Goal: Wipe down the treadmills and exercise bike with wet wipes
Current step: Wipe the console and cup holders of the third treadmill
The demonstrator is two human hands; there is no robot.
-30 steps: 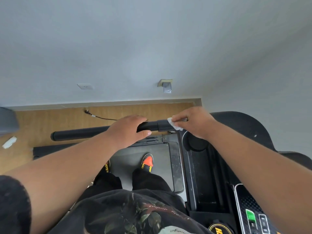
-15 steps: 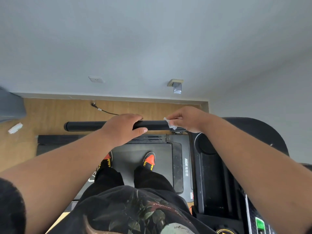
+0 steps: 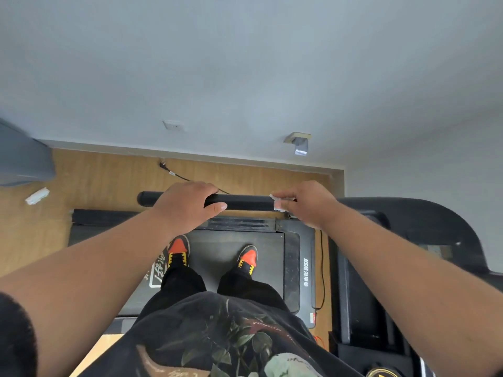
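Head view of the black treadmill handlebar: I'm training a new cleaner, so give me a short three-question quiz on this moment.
1. True or false: the left hand grips the black padded handlebar.
2. Which hand holds the crumpled white wet wipe: A left, B right?
3. Fill in: the orange-toed shoes stand on the dark treadmill ____.

Key: 1 true; 2 B; 3 belt.
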